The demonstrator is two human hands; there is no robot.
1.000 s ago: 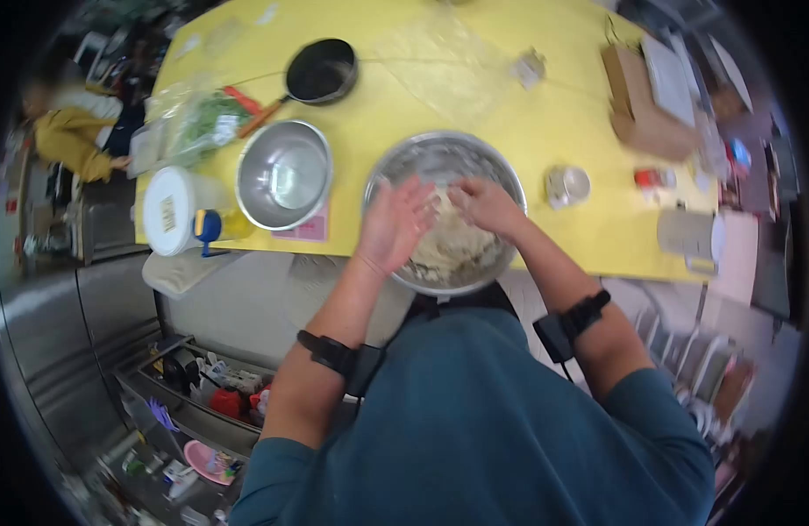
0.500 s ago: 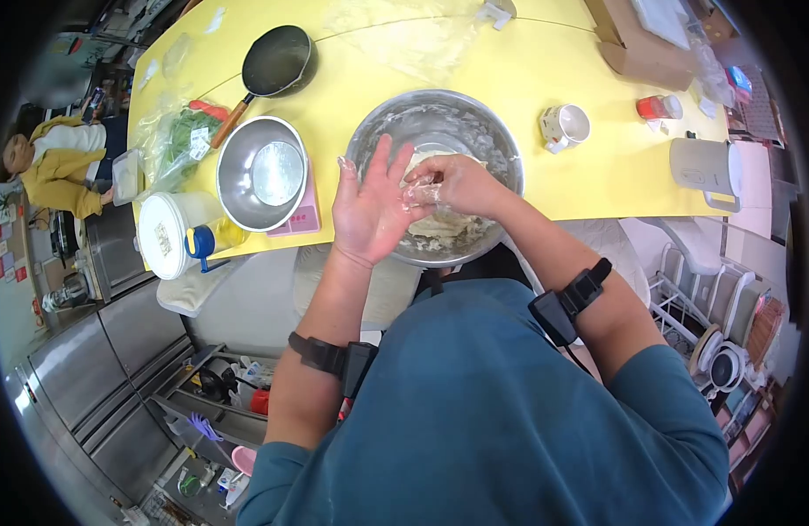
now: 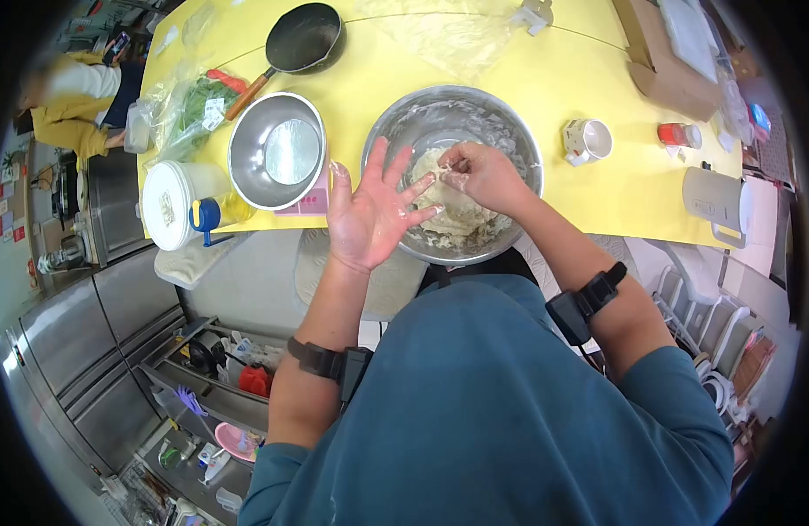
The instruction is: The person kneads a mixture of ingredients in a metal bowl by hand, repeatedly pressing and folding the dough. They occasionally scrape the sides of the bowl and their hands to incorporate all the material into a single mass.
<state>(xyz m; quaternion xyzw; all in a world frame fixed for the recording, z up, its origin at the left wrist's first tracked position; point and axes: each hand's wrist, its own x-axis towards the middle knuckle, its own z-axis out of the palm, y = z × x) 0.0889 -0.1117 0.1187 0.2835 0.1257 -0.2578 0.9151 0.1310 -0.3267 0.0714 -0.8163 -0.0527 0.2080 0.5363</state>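
A steel mixing bowl (image 3: 525, 118) with flour paste smeared up its inner wall holds a lump of pale, shaggy dough (image 3: 448, 210). Over its left side, my left hand (image 3: 369, 215) is turned palm up, fingers spread, with bits of dough sticking to the fingertips. My right hand (image 3: 488, 180) hovers above the dough with thumb and fingers pinched together, close to one of the left fingertips. Whether it touches that fingertip, and what sits in the pinch, I cannot make out.
Left on the yellow table (image 3: 474, 61) are a smaller steel bowl (image 3: 251, 131) on a pink scale (image 3: 303, 207), a white tub (image 3: 165, 206), an oil bottle (image 3: 233, 209), bagged greens (image 3: 198, 110) and a frying pan (image 3: 303, 39). A mug (image 3: 587, 140), jar (image 3: 676, 134) and pitcher (image 3: 716, 202) stand right.
My right hand's fingers have slid from along the left fingers out toward a fingertip. The left fingers now show more spread. The whole view has shifted slightly.
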